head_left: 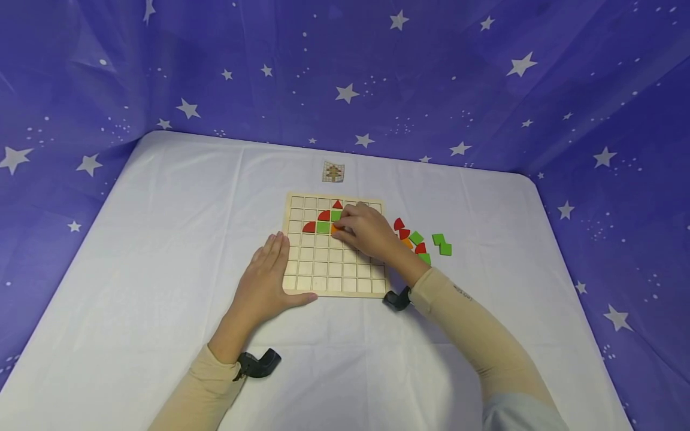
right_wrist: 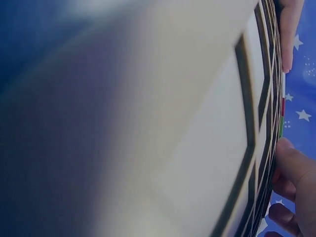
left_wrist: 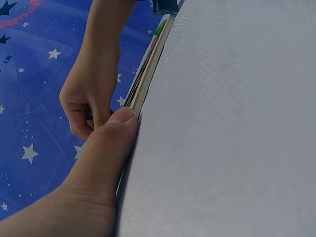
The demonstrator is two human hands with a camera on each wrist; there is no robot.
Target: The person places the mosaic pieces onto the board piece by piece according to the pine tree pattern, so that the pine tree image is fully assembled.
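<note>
A wooden grid board lies flat on the table. My left hand rests at its lower left corner, straight fingers along the left side and thumb on the front edge. Over the board's upper middle, my right hand pinches an orange tile at a cell. Beside that tile, a green square and a red quarter-round fill cells. In the row above are another red quarter-round and a green square, with a red triangle at the top. My right hand hides cells to the right.
Loose green squares, red quarter-rounds and an orange piece lie right of the board, partly under my right wrist. A small card with a tree pattern on a grid lies behind the board. A starry blue curtain borders the white table.
</note>
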